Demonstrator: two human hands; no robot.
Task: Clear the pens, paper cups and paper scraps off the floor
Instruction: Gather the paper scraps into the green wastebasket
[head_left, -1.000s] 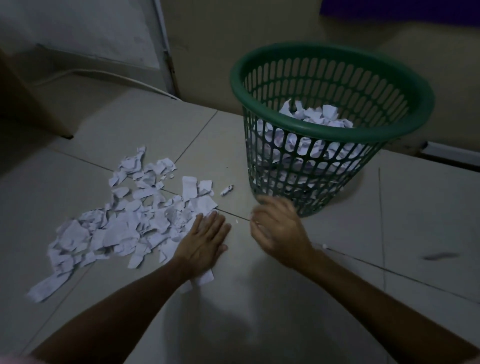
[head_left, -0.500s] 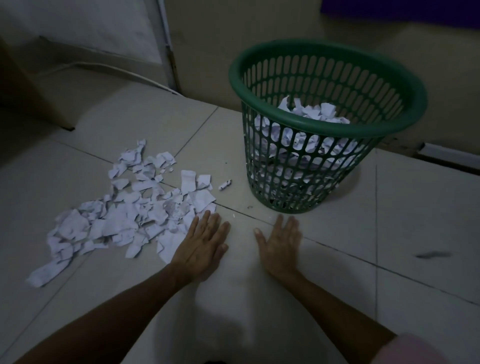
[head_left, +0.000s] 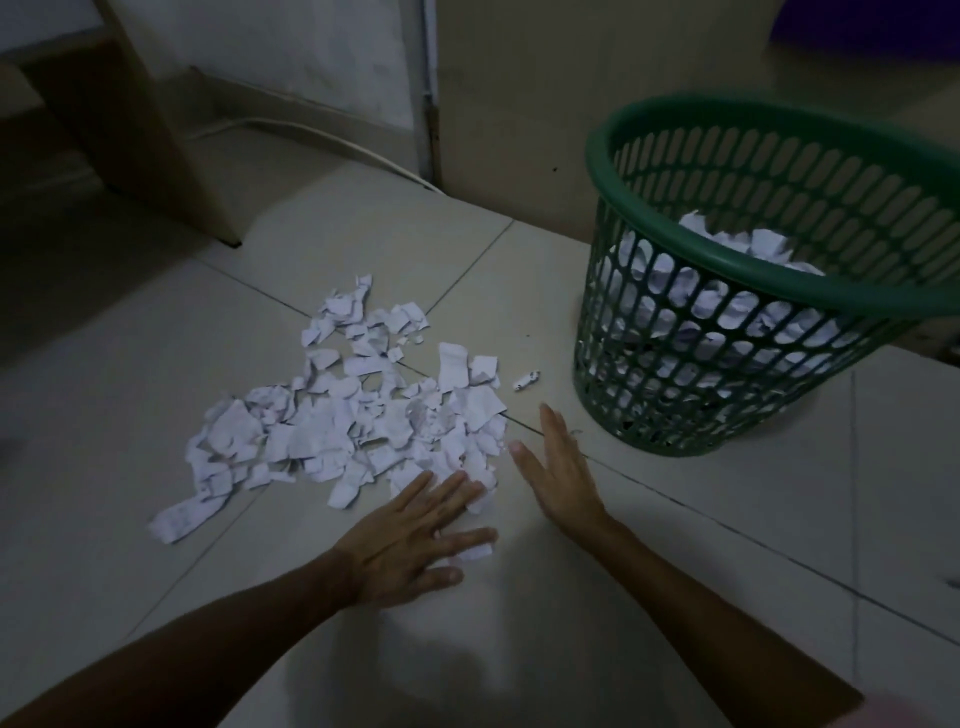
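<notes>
The heap of torn white paper scraps lies on the pale tiled floor, spreading leftward beyond both flat, empty hands; left hand touches its near edge, right hand just beside it.

Dim, bluish room light; no glare. Soft shadow on the floor tiles near the camera, between the forearms. Far left corner falls into darkness. Wide-angle bending curves the green basket at right. Slight softness overall, grainy.
</notes>
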